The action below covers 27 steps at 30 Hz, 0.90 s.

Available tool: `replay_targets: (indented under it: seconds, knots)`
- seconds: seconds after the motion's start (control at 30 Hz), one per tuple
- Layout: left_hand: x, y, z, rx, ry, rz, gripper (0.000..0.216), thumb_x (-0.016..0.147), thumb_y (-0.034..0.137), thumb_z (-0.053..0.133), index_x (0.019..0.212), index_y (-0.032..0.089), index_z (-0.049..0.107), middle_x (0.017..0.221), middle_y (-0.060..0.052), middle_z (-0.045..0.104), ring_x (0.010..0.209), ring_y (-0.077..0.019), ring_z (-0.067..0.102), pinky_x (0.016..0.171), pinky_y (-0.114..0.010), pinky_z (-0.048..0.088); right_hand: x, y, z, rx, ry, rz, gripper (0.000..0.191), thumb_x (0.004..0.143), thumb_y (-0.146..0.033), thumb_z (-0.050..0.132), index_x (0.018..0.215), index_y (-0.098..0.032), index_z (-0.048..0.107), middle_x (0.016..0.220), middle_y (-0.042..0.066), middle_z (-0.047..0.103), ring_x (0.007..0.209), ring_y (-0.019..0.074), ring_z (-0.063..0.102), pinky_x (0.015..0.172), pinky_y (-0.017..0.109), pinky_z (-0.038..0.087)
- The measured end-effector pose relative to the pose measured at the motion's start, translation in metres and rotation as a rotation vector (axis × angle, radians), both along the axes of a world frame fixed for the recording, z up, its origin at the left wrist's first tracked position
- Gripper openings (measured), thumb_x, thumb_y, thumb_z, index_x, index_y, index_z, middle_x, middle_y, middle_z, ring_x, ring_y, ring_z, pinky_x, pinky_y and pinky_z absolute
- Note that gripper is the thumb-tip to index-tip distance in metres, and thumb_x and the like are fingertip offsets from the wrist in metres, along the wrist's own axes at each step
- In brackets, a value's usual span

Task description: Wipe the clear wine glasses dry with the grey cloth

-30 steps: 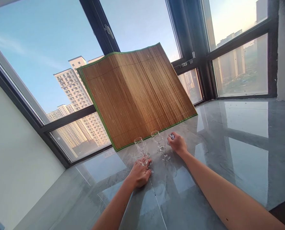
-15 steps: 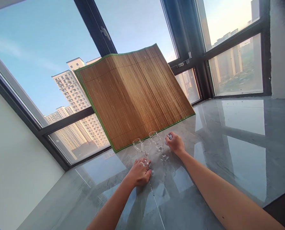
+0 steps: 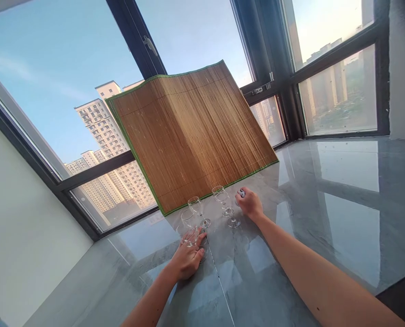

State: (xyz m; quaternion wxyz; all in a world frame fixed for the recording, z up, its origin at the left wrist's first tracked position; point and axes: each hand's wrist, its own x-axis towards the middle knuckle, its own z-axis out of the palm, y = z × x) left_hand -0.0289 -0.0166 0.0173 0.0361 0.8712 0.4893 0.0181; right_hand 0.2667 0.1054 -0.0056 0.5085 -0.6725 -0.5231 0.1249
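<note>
Several clear stemmed glasses stand on a glossy grey stone sill (image 3: 325,218). My left hand (image 3: 186,260) is closed around the stem of the nearest glass (image 3: 189,223), low on the sill. A second glass (image 3: 197,210) stands just behind it. Two more glasses (image 3: 225,204) stand to the right, next to my right hand (image 3: 250,205). That hand is curled on a small silvery object (image 3: 241,193) I cannot make out, resting on the sill.
A bamboo mat with green edging (image 3: 192,136) leans against the dark-framed windows (image 3: 96,170) behind the glasses. A white wall (image 3: 21,245) rises on the left. High-rise buildings show outside.
My left hand has slid left and nearer to me with its glass, away from the second glass. My right hand has stayed put.
</note>
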Motion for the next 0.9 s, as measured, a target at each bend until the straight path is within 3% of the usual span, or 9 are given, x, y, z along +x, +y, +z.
replay_targets:
  seconds: [0.27, 0.37, 0.73, 0.9]
  knots:
    - [-0.087, 0.019, -0.01, 0.041, -0.001, 0.263, 0.051, 0.096, 0.033, 0.031, 0.146, 0.027, 0.037, 0.157, -0.004, 0.028, 0.144, -0.0267, 0.023, 0.118, -0.053, 0.016, 0.0, 0.0, 0.0, -0.025, 0.002, 0.005, 0.022, 0.079, -0.03, 0.052, 0.092, -0.023, 0.068, 0.083, 0.007, 0.071, 0.074, 0.0205, 0.062, 0.059, 0.026, 0.032]
    - [-0.109, 0.024, -0.014, 0.054, -0.018, 0.349, 0.05, 0.097, 0.033, 0.027, 0.147, 0.032, 0.035, 0.155, -0.002, 0.032, 0.144, -0.0264, 0.024, 0.117, -0.056, 0.015, 0.0, 0.0, 0.0, -0.018, 0.001, 0.008, 0.022, 0.078, -0.03, 0.052, 0.091, -0.023, 0.068, 0.082, 0.007, 0.071, 0.074, 0.0202, 0.061, 0.06, 0.026, 0.033]
    - [-0.119, 0.015, -0.015, 0.031, -0.028, 0.337, 0.052, 0.098, 0.044, 0.027, 0.15, 0.039, 0.021, 0.155, -0.002, 0.031, 0.146, -0.0261, 0.018, 0.115, -0.062, 0.009, -0.001, -0.001, -0.001, 0.006, 0.006, 0.021, 0.022, 0.078, -0.03, 0.051, 0.089, -0.022, 0.068, 0.078, 0.007, 0.069, 0.07, 0.0194, 0.059, 0.058, 0.025, 0.032]
    - [-0.126, 0.005, -0.01, 0.059, -0.022, 0.337, 0.055, 0.098, 0.049, 0.027, 0.15, 0.035, 0.022, 0.152, -0.005, 0.037, 0.143, -0.0255, 0.028, 0.116, -0.055, 0.016, -0.001, -0.001, -0.001, 0.024, -0.005, 0.015, 0.02, 0.078, -0.029, 0.052, 0.088, -0.022, 0.068, 0.078, 0.007, 0.07, 0.071, 0.0193, 0.06, 0.058, 0.025, 0.032]
